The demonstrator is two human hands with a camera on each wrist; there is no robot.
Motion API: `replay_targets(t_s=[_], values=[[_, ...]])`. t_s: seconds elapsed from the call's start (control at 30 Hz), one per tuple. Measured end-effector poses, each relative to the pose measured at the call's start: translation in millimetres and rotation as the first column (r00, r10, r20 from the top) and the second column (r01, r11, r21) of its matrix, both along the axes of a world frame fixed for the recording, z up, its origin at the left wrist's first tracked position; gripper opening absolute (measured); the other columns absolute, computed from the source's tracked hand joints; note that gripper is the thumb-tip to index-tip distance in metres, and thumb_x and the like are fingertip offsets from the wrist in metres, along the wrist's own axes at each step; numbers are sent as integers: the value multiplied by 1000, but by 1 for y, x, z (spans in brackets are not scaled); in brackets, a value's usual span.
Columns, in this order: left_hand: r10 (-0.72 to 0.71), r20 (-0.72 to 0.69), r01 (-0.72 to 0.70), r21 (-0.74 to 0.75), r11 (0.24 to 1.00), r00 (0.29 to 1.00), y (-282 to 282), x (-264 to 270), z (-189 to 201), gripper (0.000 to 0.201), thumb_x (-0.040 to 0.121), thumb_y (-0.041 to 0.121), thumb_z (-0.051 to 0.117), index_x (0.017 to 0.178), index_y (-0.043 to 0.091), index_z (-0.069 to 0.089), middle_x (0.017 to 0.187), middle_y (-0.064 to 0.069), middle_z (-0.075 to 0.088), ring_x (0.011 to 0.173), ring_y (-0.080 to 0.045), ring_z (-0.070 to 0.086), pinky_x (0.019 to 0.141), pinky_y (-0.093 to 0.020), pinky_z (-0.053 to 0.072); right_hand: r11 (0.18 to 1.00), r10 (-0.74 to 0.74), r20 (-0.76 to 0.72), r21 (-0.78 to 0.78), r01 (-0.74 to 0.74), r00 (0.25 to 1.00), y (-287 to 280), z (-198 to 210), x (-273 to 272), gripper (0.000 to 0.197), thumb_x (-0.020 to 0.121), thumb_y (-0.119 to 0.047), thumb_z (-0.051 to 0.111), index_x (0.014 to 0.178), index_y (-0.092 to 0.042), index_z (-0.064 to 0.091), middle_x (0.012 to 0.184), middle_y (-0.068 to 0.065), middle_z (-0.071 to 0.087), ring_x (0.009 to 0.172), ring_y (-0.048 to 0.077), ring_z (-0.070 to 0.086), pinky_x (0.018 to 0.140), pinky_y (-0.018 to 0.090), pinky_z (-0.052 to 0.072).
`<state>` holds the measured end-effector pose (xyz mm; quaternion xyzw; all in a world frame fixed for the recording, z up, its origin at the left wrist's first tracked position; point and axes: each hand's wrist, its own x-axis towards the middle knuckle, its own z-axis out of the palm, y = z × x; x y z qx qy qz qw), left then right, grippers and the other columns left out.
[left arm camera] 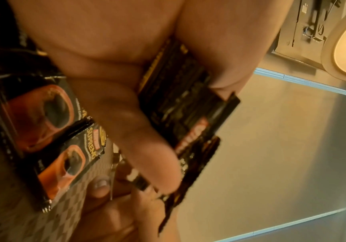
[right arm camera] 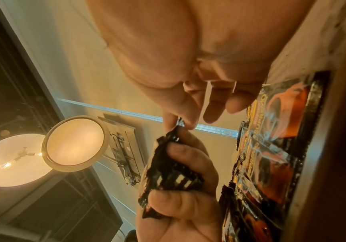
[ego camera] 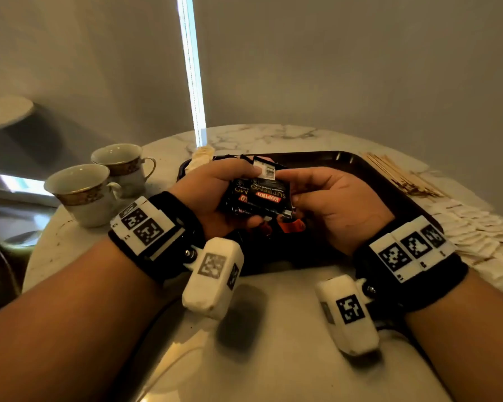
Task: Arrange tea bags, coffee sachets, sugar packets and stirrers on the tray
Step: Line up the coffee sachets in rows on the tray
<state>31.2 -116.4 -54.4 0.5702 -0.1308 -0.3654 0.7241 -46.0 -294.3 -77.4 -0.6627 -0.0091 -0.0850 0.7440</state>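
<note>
Nearest, two bare forearms are seen reaching forward over a round marble table (ego camera: 273,358), each wrist strapped with a black band carrying white marker blocks. Just beyond them, a small stack of black coffee sachets (ego camera: 259,195) is held above the near part of a dark tray (ego camera: 389,181). The stack is gripped by the left hand (ego camera: 212,192), with the thumb curled over the top and the fingers wrapped beneath. The right hand (ego camera: 331,204) is curled at the stack's right edge, and in the right wrist view one sachet corner is pinched between thumb and forefinger while the other fingers hang loosely. More sachets (right arm camera: 275,147), printed with an orange cup, are seen lying flat on the tray under the hands.

Further left, two white teacups (ego camera: 105,181) with gold-patterned bands are set side by side on the table, touching or nearly so. To the right of the tray, pale paper packets (ego camera: 476,230) are spread in a loose heap, and behind them a bundle of thin wooden stirrers (ego camera: 398,175) is laid beside the tray's far right corner. A few pale packets (ego camera: 201,156) are seen at the tray's far left edge. Beyond the table, a plain wall with a bright vertical strip is visible.
</note>
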Motion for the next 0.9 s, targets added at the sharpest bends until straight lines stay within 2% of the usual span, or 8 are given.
replay_targets(t_s=[0.1,0.17,0.27,0.43,0.67,0.8,0.83,0.9], values=[[-28,2,28,20,999,1000,0,-1,0,44,81,20,61,121,4,54,91,-19,68,64,-26,69,39,-25,50,1000,-22,-3,-5,22,1000,3,-1,-1,34,90,16,51,105,-8,71,94,9,77,81,24,72,66,36,60],[-39,1,39,34,999,999,0,0,-1,48,81,20,62,125,3,54,96,-20,67,66,-27,69,40,-27,51,999,-39,-19,20,39,999,4,-2,-1,29,89,14,54,103,-7,71,89,8,77,78,23,73,64,37,61],[-43,12,42,44,998,999,1,0,0,53,77,21,63,126,4,54,101,-21,65,70,-27,68,40,-27,51,996,-33,-25,78,35,999,6,-1,0,25,88,14,56,103,-1,70,85,10,76,71,20,74,53,28,58],[-66,28,64,62,996,997,4,1,3,56,77,23,63,130,6,54,107,-21,64,72,-27,68,42,-27,52,995,-40,-46,88,44,998,6,2,-1,23,87,11,59,104,0,71,89,13,77,69,22,74,52,27,57],[-71,52,66,99,993,996,3,3,0,51,81,27,64,127,6,56,94,-17,69,73,-27,70,41,-28,50,996,-86,-41,34,88,995,5,2,-2,25,93,7,55,100,-9,74,90,12,77,73,23,74,56,28,58],[-23,39,20,80,997,999,7,6,6,34,90,36,59,119,19,61,96,-11,67,72,-23,66,42,-25,49,975,-220,38,44,218,975,3,2,0,17,92,0,62,87,-13,72,72,-1,75,59,8,69,48,19,51],[11,48,-14,63,998,999,9,8,9,31,90,36,60,117,21,60,96,-9,66,73,-22,64,43,-26,49,965,-260,51,55,257,964,3,1,2,15,92,-1,62,86,-13,71,72,-2,75,60,6,69,48,18,50],[97,77,-98,12,995,992,17,14,14,35,83,35,64,115,22,61,97,-9,67,74,-21,62,47,-28,50,950,-298,31,106,293,954,0,-1,6,15,92,-1,62,86,-10,71,77,2,76,66,12,71,54,23,53]])
